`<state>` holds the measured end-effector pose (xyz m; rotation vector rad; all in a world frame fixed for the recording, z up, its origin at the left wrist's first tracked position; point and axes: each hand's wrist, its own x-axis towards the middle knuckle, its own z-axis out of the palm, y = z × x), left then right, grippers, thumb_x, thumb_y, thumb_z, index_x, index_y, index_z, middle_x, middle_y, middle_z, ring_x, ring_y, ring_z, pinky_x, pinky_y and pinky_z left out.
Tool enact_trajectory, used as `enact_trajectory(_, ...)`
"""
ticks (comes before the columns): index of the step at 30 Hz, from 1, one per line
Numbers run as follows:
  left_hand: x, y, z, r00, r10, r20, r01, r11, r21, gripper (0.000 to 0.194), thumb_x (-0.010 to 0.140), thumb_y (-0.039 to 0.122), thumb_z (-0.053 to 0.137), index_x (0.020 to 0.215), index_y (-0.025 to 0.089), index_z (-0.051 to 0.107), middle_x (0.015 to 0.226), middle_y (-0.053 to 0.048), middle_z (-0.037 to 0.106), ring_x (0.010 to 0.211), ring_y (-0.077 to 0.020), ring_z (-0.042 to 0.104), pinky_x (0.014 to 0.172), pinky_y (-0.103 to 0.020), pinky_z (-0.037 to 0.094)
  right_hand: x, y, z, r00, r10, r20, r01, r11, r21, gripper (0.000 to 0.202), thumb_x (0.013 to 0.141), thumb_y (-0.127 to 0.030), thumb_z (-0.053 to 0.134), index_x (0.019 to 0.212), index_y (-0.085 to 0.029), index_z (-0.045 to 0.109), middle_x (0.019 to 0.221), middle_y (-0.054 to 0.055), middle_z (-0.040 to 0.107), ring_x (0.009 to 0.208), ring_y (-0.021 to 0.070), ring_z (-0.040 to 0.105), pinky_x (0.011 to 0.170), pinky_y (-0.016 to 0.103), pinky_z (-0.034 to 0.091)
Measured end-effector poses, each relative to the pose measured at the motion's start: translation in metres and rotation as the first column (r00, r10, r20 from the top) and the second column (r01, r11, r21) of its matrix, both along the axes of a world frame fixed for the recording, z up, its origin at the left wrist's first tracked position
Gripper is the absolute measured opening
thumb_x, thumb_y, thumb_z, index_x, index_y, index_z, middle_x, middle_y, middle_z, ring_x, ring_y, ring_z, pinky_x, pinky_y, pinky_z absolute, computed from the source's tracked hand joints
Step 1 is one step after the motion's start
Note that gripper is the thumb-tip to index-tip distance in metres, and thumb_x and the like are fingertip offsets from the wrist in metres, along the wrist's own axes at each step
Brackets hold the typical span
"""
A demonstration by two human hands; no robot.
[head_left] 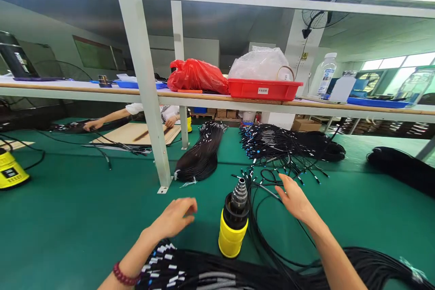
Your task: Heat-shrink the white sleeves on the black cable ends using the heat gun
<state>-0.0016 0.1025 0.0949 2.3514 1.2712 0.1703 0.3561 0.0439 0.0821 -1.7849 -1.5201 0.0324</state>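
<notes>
A yellow and black heat gun [233, 231] stands upright on the green table with its metal nozzle pointing up. To its left hovers my left hand [175, 217], empty, thumb and fingers apart. Beyond its right side my right hand [294, 197] is held out above loose black cables [268, 181], fingers stretched and thumb apart; I see nothing in it. A large bundle of black cables [210, 267] with white and blue tags lies in front of me, partly under my forearms. Whether my right fingertips touch a cable I cannot tell.
Further cable bundles lie beyond, one tied [200, 154] and one spread [272, 140]. A white post [146, 77] rises from the table on the left. The shelf above bears a red tray [265, 89] and a red bag [197, 77]. Across the table a co-worker's hand [94, 124] handles cables.
</notes>
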Motion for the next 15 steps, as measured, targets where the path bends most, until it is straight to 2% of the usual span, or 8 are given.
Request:
enact_trajectory(3, -0.026, -0.005, -0.035, 0.987, 0.010, -0.160, -0.028, 0.994, -0.108, 0.022, 0.061, 0.013, 0.054, 0.079, 0.022, 0.062, 0.086, -0.002, 0.068, 0.088, -0.0252, 0.062, 0.080, -0.035, 0.044, 0.018, -0.008, -0.020, 0.999, -0.045, -0.021, 0.043, 0.997, -0.061, 0.038, 0.080, -0.028, 0.049, 0.113, -0.011, 0.060, 0.113, 0.022, 0.065, 0.111, 0.0386, 0.060, 0.093, 0.057, 0.046)
enact_trajectory(5, -0.036, -0.010, -0.047, 0.979, -0.011, -0.206, -0.023, 0.986, -0.164, 0.023, 0.059, 0.012, 0.052, 0.077, 0.022, 0.063, 0.087, -0.002, 0.068, 0.089, -0.0246, 0.063, 0.078, -0.033, 0.045, 0.024, -0.014, -0.024, 0.998, -0.050, -0.030, 0.047, 0.996, -0.078, 0.038, 0.082, -0.031, 0.051, 0.114, -0.013, 0.060, 0.114, 0.021, 0.066, 0.110, 0.0378, 0.060, 0.092, 0.055, 0.048)
enact_trajectory(7, -0.042, -0.012, -0.051, 0.976, -0.038, -0.213, -0.003, 0.982, -0.187, 0.023, 0.063, 0.014, 0.049, 0.080, 0.023, 0.062, 0.091, -0.001, 0.068, 0.092, -0.0223, 0.062, 0.079, -0.030, 0.046, 0.026, -0.019, -0.022, 0.999, -0.039, -0.034, 0.036, 0.997, -0.074, 0.036, 0.085, -0.034, 0.051, 0.115, -0.016, 0.060, 0.115, 0.019, 0.066, 0.108, 0.0350, 0.061, 0.089, 0.049, 0.050)
enact_trajectory(10, -0.045, -0.014, -0.048, 0.973, -0.076, -0.219, 0.034, 0.981, -0.189, 0.019, 0.066, 0.015, 0.048, 0.080, 0.024, 0.058, 0.093, 0.001, 0.067, 0.093, -0.0199, 0.060, 0.082, -0.028, 0.045, 0.024, -0.022, -0.014, 0.999, -0.031, -0.037, 0.029, 0.999, -0.043, 0.032, 0.088, -0.035, 0.050, 0.114, -0.021, 0.061, 0.115, 0.015, 0.066, 0.105, 0.0311, 0.062, 0.086, 0.043, 0.050)
enact_trajectory(15, -0.048, -0.014, -0.046, 0.978, -0.095, -0.188, 0.071, 0.989, -0.131, 0.005, 0.072, 0.022, 0.050, 0.074, 0.025, 0.054, 0.090, 0.001, 0.067, 0.089, -0.0193, 0.058, 0.082, -0.027, 0.044, 0.015, -0.026, 0.006, 0.998, -0.019, -0.053, 0.018, 1.000, -0.013, 0.037, 0.088, -0.037, 0.050, 0.117, -0.017, 0.060, 0.115, 0.012, 0.065, 0.095, 0.0267, 0.062, 0.080, 0.043, 0.051)
